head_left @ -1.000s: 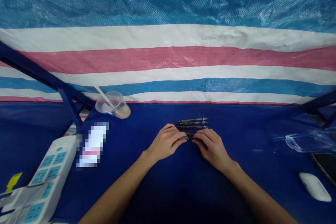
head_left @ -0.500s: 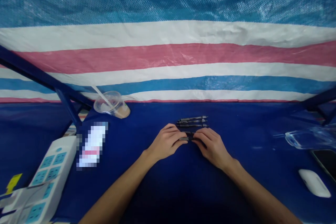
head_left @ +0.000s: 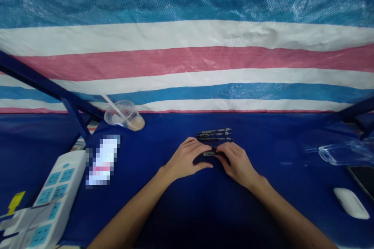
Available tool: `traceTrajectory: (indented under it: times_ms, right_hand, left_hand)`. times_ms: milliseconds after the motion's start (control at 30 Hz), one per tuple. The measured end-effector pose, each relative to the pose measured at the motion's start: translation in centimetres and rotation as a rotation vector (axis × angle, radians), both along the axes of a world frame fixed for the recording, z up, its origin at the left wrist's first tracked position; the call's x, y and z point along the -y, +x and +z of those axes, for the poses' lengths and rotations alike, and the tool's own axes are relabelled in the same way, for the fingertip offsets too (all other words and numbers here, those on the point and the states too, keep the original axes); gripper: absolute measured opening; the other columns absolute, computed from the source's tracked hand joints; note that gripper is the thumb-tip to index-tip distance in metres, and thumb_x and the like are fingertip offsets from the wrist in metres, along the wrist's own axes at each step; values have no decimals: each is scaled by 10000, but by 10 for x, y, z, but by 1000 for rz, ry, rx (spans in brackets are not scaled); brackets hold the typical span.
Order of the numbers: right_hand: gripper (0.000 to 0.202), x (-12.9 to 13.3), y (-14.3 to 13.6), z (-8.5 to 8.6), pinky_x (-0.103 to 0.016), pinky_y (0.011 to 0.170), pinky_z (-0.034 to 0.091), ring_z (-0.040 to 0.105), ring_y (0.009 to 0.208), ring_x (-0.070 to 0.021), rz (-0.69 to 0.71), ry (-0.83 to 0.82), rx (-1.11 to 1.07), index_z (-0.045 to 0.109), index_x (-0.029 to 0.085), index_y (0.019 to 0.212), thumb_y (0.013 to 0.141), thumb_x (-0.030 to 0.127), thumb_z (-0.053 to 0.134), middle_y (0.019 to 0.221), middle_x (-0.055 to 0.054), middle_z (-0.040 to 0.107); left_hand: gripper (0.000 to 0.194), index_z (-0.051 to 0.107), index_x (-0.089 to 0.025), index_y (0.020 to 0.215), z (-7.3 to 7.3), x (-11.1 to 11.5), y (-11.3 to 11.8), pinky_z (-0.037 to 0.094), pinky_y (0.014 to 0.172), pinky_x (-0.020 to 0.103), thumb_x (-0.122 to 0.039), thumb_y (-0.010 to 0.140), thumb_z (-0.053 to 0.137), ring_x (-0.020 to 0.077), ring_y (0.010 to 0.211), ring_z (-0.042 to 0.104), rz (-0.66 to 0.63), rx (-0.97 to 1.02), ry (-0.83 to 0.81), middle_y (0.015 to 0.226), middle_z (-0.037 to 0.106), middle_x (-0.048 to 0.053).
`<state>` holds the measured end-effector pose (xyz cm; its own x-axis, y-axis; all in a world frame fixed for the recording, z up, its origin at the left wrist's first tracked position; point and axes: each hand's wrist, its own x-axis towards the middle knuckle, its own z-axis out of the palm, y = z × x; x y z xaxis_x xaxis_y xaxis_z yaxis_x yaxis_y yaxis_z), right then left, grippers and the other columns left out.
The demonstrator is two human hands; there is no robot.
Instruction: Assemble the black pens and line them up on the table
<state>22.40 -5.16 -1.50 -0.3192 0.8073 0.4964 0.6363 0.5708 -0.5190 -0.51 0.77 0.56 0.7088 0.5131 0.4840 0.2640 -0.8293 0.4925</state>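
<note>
And now the pinch is loosened at the left hand (head_left: 187, 158): its thumb, pressed to the dark pen-like piece (head_left: 209, 154) half a second ago, is lowered clear of it, so the left fingers are opened. Their tips are held just above the piece's left end; whether it is still touched there cannot be told. More of the grey barrel is now exposed. At the right hand (head_left: 236, 163) the grip is kept, the right end being pinched between thumb and fingers. The piece is held low over the desk (head_left: 169, 132), between both hands, just nearer the wearer than three dark pens (head_left: 214, 139), which are left lying side by side. The clear cup (head_left: 136, 121) is left tipped, unmoved.
</note>
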Motion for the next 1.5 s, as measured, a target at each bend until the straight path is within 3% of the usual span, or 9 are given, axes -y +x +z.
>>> traceTrajectory:
  times_ms: [67,167,267,467,600,700,933,1233,1500]
  right_hand:
    - [83,0,1,0,-335,726,502,649,778,-196,-12,3,-9,601,209,1029,1024,169,528,895,-52,697]
    - [71,0,1,0,-334,724,503,642,768,-191,-22,-1,-4,600,212,1017,1028,184,535,886,-49,693]
    - [61,0,1,1,-335,728,501,643,780,-191,-19,-6,3,602,210,1036,1035,192,544,910,-50,702]
    - [94,-1,3,4,-349,719,490,636,779,-199,-22,-7,26,623,199,1088,1045,199,540,926,-60,717]
    - [89,-2,5,3,-354,730,493,643,792,-203,-22,-13,19,626,202,1080,1042,205,545,940,-64,717]
    - [59,-2,6,2,-348,743,500,647,809,-200,-33,-12,8,613,204,1058,1033,197,560,945,-58,711]
    - [52,-2,6,2,-339,734,492,639,796,-192,-40,-10,24,593,210,1033,1027,173,557,924,-47,701]
    - [50,-3,8,1,-342,727,489,640,781,-194,-44,-17,23,605,203,1035,1028,182,561,921,-46,707]
    - [75,-3,9,4,-347,737,501,665,804,-201,-45,1,14,647,200,1067,1018,198,589,956,-65,728]
  left_hand:
    - [364,654,-172,1145,1,-1,-2,512,894,399,-476,949,690,209,877,703,47,1,-37,956,750,69]
    - [231,676,-180,909,1,-3,-4,487,834,371,-395,988,651,177,755,659,125,12,-39,788,715,23]
    - [227,669,-176,803,-1,-5,-4,471,791,347,-312,984,663,155,715,635,122,25,-21,744,702,10]
    - [60,725,-200,967,-7,-6,-4,502,839,369,-256,949,717,164,806,668,89,109,-9,879,753,31]
    - [146,741,-227,1028,-7,-7,-6,513,840,369,-284,900,779,174,844,675,106,126,24,916,759,33]
    - [181,732,-204,1000,-4,-7,-7,512,853,377,-346,897,779,185,848,681,104,81,5,906,758,40]
    - [146,700,-184,842,-4,-7,-5,495,851,369,-226,977,665,164,786,648,129,66,-8,813,738,17]
    - [31,727,-204,958,-9,-8,-6,506,842,381,-226,955,705,172,817,666,106,109,-14,875,757,27]
    - [85,726,-213,1013,-6,-9,-7,506,851,374,-230,931,738,167,824,678,108,102,-21,908,765,22]
